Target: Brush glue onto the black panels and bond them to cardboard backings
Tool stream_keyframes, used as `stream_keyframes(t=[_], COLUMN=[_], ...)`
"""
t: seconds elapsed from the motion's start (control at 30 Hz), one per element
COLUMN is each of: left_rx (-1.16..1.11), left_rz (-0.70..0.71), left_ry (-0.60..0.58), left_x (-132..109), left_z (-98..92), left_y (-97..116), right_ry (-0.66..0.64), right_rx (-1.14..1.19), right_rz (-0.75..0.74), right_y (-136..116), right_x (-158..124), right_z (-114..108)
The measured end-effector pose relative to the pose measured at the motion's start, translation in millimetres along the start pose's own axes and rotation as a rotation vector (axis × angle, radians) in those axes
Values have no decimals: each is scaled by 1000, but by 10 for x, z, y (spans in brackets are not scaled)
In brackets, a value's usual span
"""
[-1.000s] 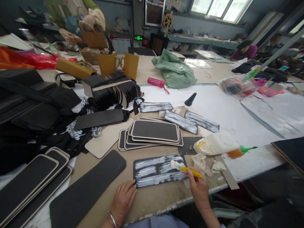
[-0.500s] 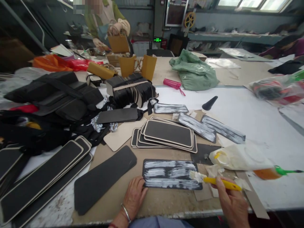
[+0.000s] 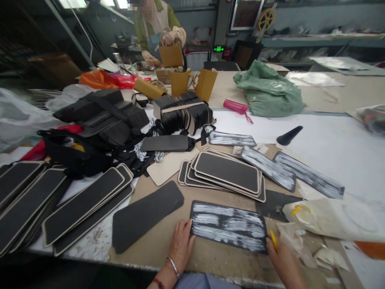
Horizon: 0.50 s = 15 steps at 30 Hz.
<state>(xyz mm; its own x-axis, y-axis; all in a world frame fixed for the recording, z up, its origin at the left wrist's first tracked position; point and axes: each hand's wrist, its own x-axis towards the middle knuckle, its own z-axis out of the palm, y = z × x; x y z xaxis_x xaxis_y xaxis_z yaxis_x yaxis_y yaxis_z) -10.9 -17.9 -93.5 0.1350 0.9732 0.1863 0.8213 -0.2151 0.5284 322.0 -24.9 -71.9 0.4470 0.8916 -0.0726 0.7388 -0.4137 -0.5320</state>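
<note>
- front panel [image 3: 228,224]: black, streaked lengthwise with white
- three panels behind [image 3: 267,166]: same white streaks on black
- central stack [image 3: 227,172]: charcoal faces, beige borders
- brush handle [image 3: 273,240]: yellow
- bracelet [image 3: 173,267]: silver
- cloth strips [image 3: 140,150]: black-and-white pattern
- crumpled bag [image 3: 270,90]: green
- cylinder [image 3: 235,106]: hot pink
- twin boxy bags [image 3: 206,85]: mustard
- cone [image 3: 289,135]: black
- exit sign [image 3: 218,49]: glowing green
- wheel [image 3: 267,19]: yellow

bright windows [image 3: 73,3] sit high left. a blue-grey wall [image 3: 306,23] runs across the back, with a lit green sign [image 3: 218,49] near a dark pillar [image 3: 221,24], a pale-framed panel [image 3: 246,14] and long shelving [image 3: 319,41]; a tan surface [image 3: 317,98] stands before it.
</note>
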Motion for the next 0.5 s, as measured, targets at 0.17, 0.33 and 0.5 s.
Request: stream_keyframes(t=[0.17,0.33,0.5], left_rx=[1,-31,-94], left_rz=[-27,11,91], left_ry=[-12,44,81], left_x=[-2,-12,-16], left_z=[6,48,20], left_y=[9,-71,-174], right_ry=[-72,-107,-107], right_rx=[-183,-264,-339], right_rz=[-7,-112,-181], right_y=[11,-97,-184], right_x=[23,-35,-91], right_z=[-65,-78,-236])
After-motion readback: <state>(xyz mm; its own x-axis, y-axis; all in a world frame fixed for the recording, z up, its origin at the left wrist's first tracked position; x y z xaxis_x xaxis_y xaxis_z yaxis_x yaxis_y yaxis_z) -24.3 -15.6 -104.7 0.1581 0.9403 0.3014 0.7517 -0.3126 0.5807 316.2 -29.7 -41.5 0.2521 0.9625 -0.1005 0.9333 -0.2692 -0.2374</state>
